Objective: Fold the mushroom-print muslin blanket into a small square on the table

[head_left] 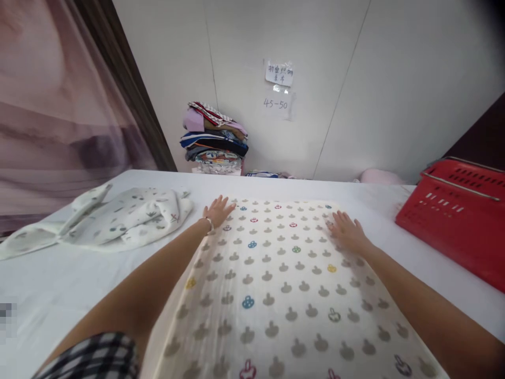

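Note:
A white cloth (280, 273) printed with grey and coloured mushroom shapes lies spread flat over the white table, running toward me past the bottom of the view. My left hand (218, 211) rests on its far left corner, fingers stretched out and apart. On the far right edge lies my right hand (349, 231), also flat with fingers spread. Neither hand grips the fabric. Both arms reach along the cloth's sides, and a bracelet circles the left wrist.
Left of the cloth lies a crumpled white patterned fabric (138, 218) on the table (71, 284). A red plastic basket (457, 221) stands at the right. Folded textiles (215, 139) are stacked by the wall at the back, below paper signs (279, 73). A pink curtain (71, 116) hangs at left.

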Demonstrator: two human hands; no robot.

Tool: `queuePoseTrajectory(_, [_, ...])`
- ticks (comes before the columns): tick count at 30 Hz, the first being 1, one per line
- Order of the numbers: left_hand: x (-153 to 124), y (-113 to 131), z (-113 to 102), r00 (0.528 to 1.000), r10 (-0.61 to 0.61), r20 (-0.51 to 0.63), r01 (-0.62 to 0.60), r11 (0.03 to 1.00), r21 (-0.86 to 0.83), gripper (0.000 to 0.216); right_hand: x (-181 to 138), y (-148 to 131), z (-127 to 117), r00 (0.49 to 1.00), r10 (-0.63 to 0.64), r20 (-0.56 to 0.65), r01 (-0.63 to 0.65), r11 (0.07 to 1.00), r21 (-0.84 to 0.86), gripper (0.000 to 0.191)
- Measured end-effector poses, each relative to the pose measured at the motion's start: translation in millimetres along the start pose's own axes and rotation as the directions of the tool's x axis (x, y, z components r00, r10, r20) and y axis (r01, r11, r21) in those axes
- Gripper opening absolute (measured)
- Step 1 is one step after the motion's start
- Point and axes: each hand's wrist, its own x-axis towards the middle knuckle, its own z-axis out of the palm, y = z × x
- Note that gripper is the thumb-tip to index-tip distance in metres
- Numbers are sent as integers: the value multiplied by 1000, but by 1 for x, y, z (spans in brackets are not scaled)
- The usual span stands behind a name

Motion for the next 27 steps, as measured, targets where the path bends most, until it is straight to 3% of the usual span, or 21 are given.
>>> queuePoseTrajectory(4, [-88,-22,16,982,186,2,-186,980,76,63,-94,4,9,995,-94,29,94,995,11,64])
queuePoseTrajectory(7, [-139,-33,31,962,271,30,-272,958,91,65,-134,9,17,997,-43,57,43,999,-2,65])
queuePoseTrajectory(15, [-160,-25,24,973,215,78,-222,971,91,68,-153,5,7,999,32,44,-32,999,8,63])
queuePoseTrajectory(21, [-210,-36,33,933,354,70,-361,923,132,64,-197,10,9,999,42,10,-43,990,134,57])
queuePoseTrajectory(24, [-220,-35,36,942,328,68,-334,937,106,62,-202,13,0,988,156,-18,-141,934,328,54])
queuePoseTrajectory(27, [-233,-35,36,933,360,-14,-358,931,77,60,-210,21,-11,933,350,-87,-266,830,490,53])
